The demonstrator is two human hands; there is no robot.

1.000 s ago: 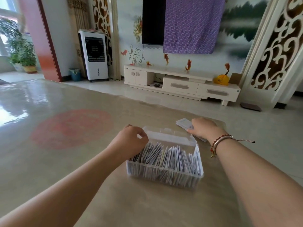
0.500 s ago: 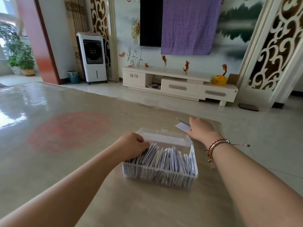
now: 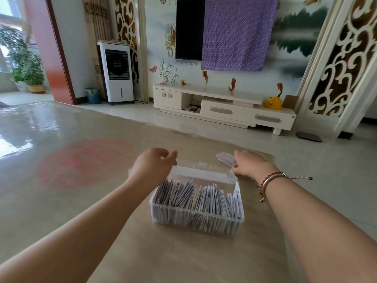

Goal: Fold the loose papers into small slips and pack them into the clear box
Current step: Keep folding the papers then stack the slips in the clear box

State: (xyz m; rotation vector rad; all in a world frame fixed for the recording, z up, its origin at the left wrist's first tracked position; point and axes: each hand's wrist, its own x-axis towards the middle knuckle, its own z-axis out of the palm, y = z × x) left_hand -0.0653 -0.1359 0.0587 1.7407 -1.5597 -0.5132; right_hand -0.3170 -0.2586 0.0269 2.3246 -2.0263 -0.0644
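Note:
The clear box (image 3: 195, 218) stands on the table in front of me, packed with several folded paper slips (image 3: 195, 198) standing on edge. Its clear lid (image 3: 204, 173) lies open behind it. My left hand (image 3: 152, 167) hovers above the box's far left corner, fingers loosely curled and holding nothing. My right hand (image 3: 247, 164) is beyond the box's far right corner and grips a loose white paper (image 3: 225, 158) lying on the table. A beaded bracelet is on that wrist.
The beige glossy table (image 3: 81, 180) has a faded red round patch at the left. Its far edge runs just behind the loose paper. Beyond are a tiled floor, a white TV cabinet (image 3: 222, 107) and an air cooler (image 3: 117, 72).
My left hand has lifted out of the box's left end and moved up and back. My right hand has stayed on the loose paper behind the box.

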